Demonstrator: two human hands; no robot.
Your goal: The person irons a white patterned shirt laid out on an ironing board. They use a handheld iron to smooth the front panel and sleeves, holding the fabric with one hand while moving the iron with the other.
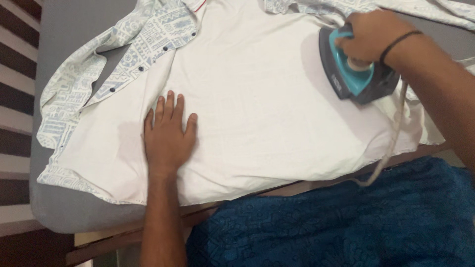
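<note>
Left hand (167, 136): fingers (169, 106) extended and held close together, thumb set slightly apart to the right, palm flat down. Pressed on the plain pale inside of the shirt (257, 99), left of its middle. Nothing gripped. Forearm entering from the bottom edge of the view.

Right hand (368, 34): fingers curled tight around the teal handle of the iron (354, 69), knuckles uppermost, fingertips hidden beneath the handle. Dark band (401, 43) on the wrist. Forearm entering from the right edge.

Iron: teal and dark grey, soleplate down on the shirt, at the upper right of the cloth, well apart from the left hand. Pale cord (391, 143) hanging from its rear, trailing down over the shirt hem and off the near edge of the board.

Shirt: spread open, inside face up, across the grey ironing board (74, 207). Blue-patterned outer side showing at the folded-back left front, with a row of dark buttons (141, 68) along the placket. Patterned sleeve lying across the top right. Hem reaching the near edge of the board.

Blue patterned garment (346, 222) at the lower right, below the board. Striped dark and light surface (15, 99) along the left edge.
</note>
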